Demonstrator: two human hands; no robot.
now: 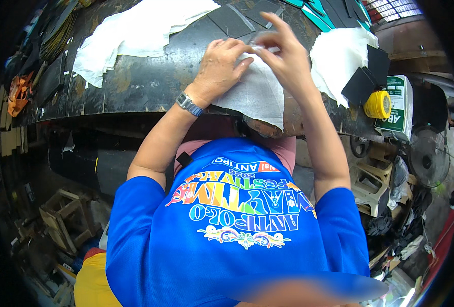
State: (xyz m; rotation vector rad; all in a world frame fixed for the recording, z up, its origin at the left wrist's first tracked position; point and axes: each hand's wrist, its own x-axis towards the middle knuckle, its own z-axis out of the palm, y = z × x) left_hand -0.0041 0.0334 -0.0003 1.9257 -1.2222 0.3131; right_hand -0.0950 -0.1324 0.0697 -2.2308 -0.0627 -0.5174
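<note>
A sheet of white fabric [260, 94] lies on the dark worn workbench [135, 82] and hangs over its near edge. My left hand [219, 69], with a metal watch on its wrist, presses flat on the fabric's left part. My right hand [283, 56] pinches the fabric's upper edge between thumb and fingers, the other fingers spread upward. Both hands meet at the sheet's top.
More white fabric [135, 30] lies at the back left of the bench, and another pile [337, 56] at the right. Black pieces [367, 77] and a yellow tape roll [378, 105] sit at the right edge. A fan [429, 156] and wooden crates [66, 217] stand below.
</note>
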